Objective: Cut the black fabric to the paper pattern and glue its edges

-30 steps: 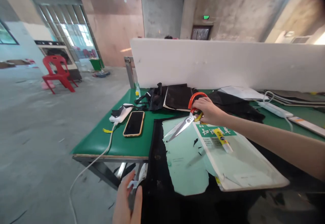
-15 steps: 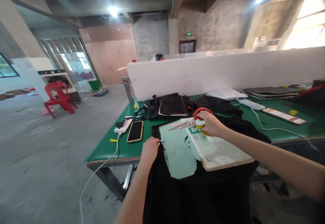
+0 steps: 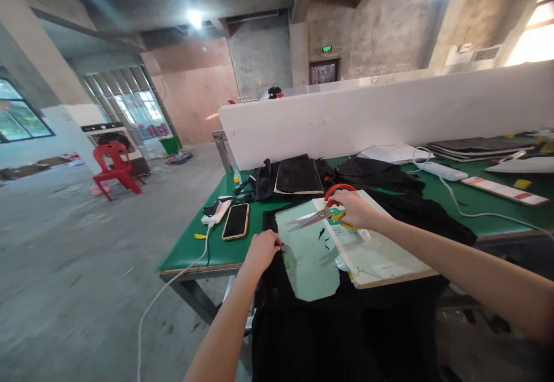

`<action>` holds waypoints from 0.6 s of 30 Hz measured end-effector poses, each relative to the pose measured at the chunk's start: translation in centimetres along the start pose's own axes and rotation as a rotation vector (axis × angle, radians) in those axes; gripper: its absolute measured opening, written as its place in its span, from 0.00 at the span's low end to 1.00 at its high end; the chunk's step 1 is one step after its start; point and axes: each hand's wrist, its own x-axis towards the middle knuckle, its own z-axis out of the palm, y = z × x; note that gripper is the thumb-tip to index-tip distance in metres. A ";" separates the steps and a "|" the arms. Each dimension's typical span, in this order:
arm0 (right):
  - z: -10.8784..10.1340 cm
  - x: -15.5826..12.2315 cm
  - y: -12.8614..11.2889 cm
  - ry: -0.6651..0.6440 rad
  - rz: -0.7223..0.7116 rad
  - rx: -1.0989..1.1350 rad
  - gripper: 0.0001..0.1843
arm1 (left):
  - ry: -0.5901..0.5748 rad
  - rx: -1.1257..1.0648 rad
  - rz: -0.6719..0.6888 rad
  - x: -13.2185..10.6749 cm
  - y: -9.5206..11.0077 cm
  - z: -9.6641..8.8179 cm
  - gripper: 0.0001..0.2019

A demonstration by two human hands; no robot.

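My right hand (image 3: 352,208) holds a pair of scissors (image 3: 310,218) by its red and yellow handles. Its blades are slightly parted and point left, above a light green sheet (image 3: 309,272). Small black scraps lie on that sheet, which overlaps a book (image 3: 385,261) with a pale cover. Closed fingers of my left hand (image 3: 263,250) pinch the edge of black cloth (image 3: 272,278) at the sheet's left side; the fingertips are partly hidden. More of the black cloth hangs over the table's front edge.
On the green table (image 3: 186,252) lie a phone (image 3: 236,221), a white power strip (image 3: 216,212) with its cord, and a black-covered book (image 3: 298,175). A white partition (image 3: 367,119) runs along the back. A red chair (image 3: 115,168) stands on the floor at left.
The view has turned slightly, so the scene sits further right. The scissors have shifted a little left over the green sheet, blades now slightly parted. My left hand stays at the cloth.
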 end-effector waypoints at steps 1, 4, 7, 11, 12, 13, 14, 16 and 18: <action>0.1 0.3 0.2 -0.019 -0.001 -0.010 0.24 | 0.003 -0.002 0.007 0.0 0.0 0.0 0.04; 0.5 1.4 1.1 -0.076 -0.014 -0.059 0.25 | 0.021 -0.010 0.032 0.0 -0.1 -0.3 0.02; 0.9 2.9 2.1 -0.124 -0.077 -0.079 0.27 | 0.040 -0.020 0.066 -0.2 0.0 -0.9 0.02; 2.1 5.2 3.2 -0.152 -0.189 -0.074 0.25 | 0.059 -0.012 0.124 -0.6 0.1 -1.8 0.03; 2.5 5.9 3.3 -0.153 -0.223 -0.071 0.24 | 0.064 -0.006 0.137 -0.6 0.2 -2.0 0.04; 2.9 6.6 3.4 -0.148 -0.260 -0.068 0.24 | 0.068 0.001 0.148 -0.6 0.2 -2.2 0.04; 3.3 7.2 3.4 -0.137 -0.299 -0.067 0.24 | 0.071 0.008 0.160 -0.6 0.2 -2.3 0.05; 4.3 8.5 3.4 -0.114 -0.377 -0.073 0.24 | 0.073 0.024 0.182 -0.5 0.2 -2.5 0.06; 5.3 9.7 3.4 -0.119 -0.445 -0.085 0.23 | 0.062 0.038 0.203 -0.3 0.2 -2.5 0.07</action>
